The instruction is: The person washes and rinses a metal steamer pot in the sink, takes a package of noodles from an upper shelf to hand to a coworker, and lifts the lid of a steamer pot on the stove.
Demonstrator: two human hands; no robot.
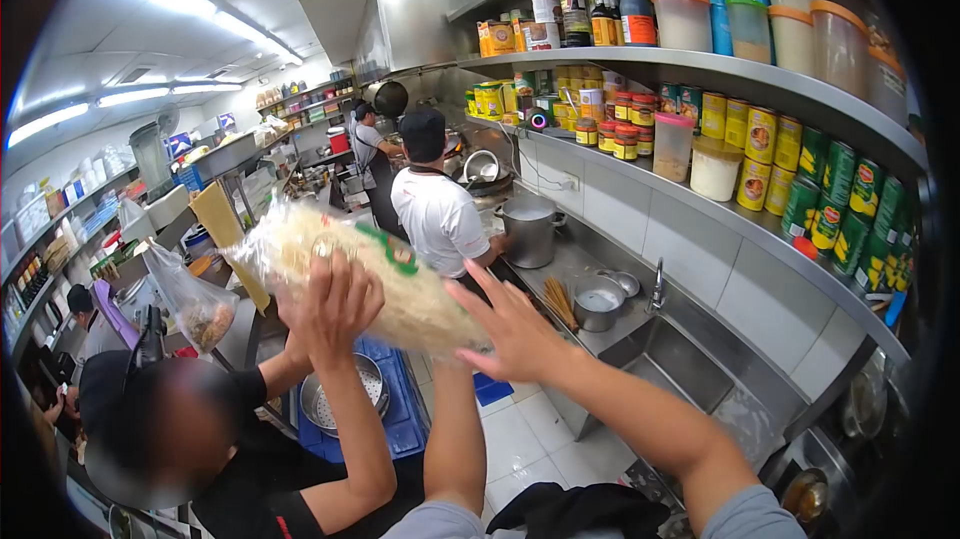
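A clear plastic bag of pale, noodle-like food (400, 284) with green print is held up in front of me, slightly blurred. My right hand (515, 329) is at the bag's right end, fingers spread and thumb apart, overlapping its edge. My left forearm rises to the underside of the bag; the bag hides my left hand and its fingers. A co-worker in a black cap and black shirt stands close on the left. That person's hand (335, 304) grips the bag's left part, the other arm reaching up behind.
A steel colander (345, 394) sits on a blue surface below. On the right are a sink (670, 369), a pot of whitish liquid (600, 299) and a large stockpot (530, 231). Shelves (700, 189) above hold cans and jars. Two people stand farther back by the stoves.
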